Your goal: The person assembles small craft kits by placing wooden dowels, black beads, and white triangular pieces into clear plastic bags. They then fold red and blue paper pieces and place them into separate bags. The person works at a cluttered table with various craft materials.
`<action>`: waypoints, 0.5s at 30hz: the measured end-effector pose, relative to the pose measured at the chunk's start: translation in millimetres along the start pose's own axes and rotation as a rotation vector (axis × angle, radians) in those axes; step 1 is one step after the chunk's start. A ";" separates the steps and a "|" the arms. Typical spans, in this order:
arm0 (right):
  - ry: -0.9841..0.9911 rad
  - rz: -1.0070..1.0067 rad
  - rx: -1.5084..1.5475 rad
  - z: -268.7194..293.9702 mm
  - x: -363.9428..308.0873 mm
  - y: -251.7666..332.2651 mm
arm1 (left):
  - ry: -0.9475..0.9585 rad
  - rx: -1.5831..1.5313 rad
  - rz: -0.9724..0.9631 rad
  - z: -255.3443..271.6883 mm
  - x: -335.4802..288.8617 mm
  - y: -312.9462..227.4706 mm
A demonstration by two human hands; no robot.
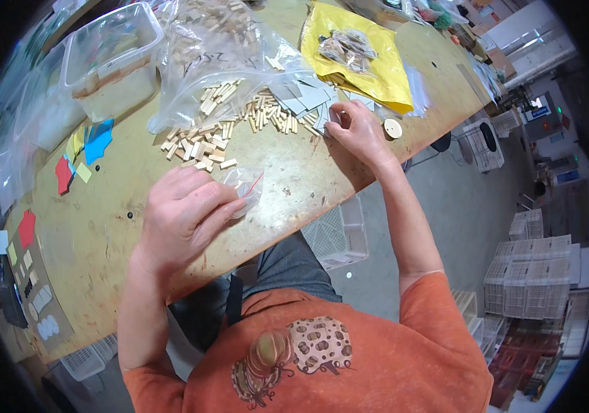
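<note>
Above the table's near edge, my left hand [184, 213] is closed on a small clear zip bag [252, 187] with a red line near its opening. My right hand [362, 134] reaches to the pile of grey-white cards [306, 96]. Its thumb and forefinger are pinched at the pile's right side; what lies between them is too small to make out. Left of the cards lie small wooden sticks [267, 112], and nearer my left hand a heap of short wooden blocks [198, 146]. A round pale wooden disc [392, 129] sits just right of my right hand.
Behind the blocks lies a big clear bag of wooden pieces [212, 38], beside a clear plastic bin [112, 76]. A yellow bag [391, 58] carries small packets. Coloured shapes [98, 141] and a sample board [39, 296] lie left. Below the table's edge stands a white crate [336, 237].
</note>
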State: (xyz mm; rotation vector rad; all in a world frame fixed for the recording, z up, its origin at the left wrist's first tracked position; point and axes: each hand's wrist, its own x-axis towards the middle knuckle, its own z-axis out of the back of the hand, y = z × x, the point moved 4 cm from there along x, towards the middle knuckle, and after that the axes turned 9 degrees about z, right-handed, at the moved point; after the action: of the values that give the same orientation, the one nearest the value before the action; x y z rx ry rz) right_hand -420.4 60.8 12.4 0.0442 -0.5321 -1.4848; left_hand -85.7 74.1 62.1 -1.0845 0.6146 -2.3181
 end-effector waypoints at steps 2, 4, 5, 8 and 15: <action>0.043 0.029 -0.069 -0.8 0.7 1.7 | -0.001 -0.002 0.001 -0.3 -0.5 2.6; 0.063 0.078 -0.100 -2.6 4.4 -2.0 | 0.009 0.004 -0.001 0.8 -0.7 3.6; 0.072 0.103 -0.115 -3.6 5.7 -2.1 | 0.016 0.000 -0.006 0.9 -1.1 2.9; 0.122 0.107 -0.164 -2.0 7.7 4.4 | 0.023 -0.006 -0.021 0.5 -1.9 0.0; 0.061 0.193 -0.334 -15.0 12.2 -5.2 | 0.019 -0.018 -0.030 0.4 -1.3 -1.3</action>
State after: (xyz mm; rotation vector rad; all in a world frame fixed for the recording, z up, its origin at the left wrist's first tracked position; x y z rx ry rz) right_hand -419.9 44.2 1.1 -0.2177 -0.2275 -1.3609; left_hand -85.0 75.8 62.3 -1.0880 0.6315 -2.3557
